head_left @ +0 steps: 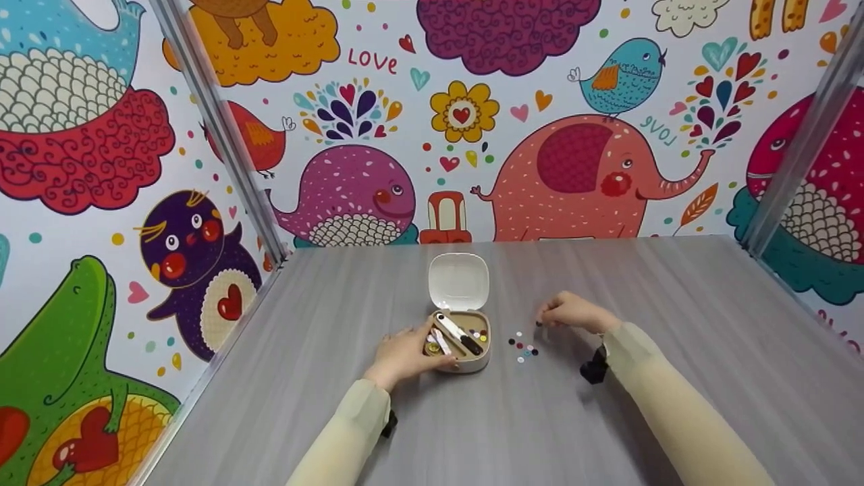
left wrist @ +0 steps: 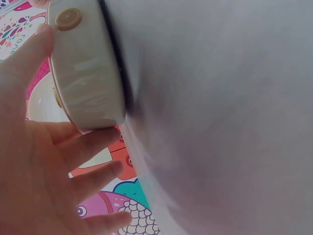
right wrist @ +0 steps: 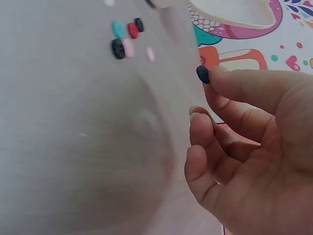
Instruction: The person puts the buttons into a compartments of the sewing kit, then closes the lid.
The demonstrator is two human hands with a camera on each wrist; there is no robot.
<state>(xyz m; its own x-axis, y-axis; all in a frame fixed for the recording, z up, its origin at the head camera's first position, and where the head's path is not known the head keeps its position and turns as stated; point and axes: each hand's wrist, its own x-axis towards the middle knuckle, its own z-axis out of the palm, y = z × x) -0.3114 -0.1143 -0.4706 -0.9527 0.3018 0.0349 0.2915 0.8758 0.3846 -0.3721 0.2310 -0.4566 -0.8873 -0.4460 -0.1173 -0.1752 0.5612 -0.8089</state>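
A small cream box (head_left: 478,365) stands on the table with its white lid (head_left: 459,280) tipped back. My left hand (head_left: 403,356) grips it at the left side, thumb at the front with its gold button-like catch (left wrist: 68,19). Inside, a white tool with a black end (head_left: 460,334) lies diagonally between compartments. Small colored buttons (head_left: 482,338) fill the right one; a white item (head_left: 441,341) and a gold round piece (head_left: 432,347) lie at the left. My right hand (head_left: 572,313) pinches a dark button (right wrist: 202,74) between thumb and forefinger, above the table right of the box.
Several loose buttons, among them a teal one (right wrist: 118,29) and a red one (right wrist: 133,31), lie on the grey table (head_left: 540,418) between the box and my right hand. Printed panels (head_left: 378,40) enclose the table at the back and sides, with metal posts at the corners.
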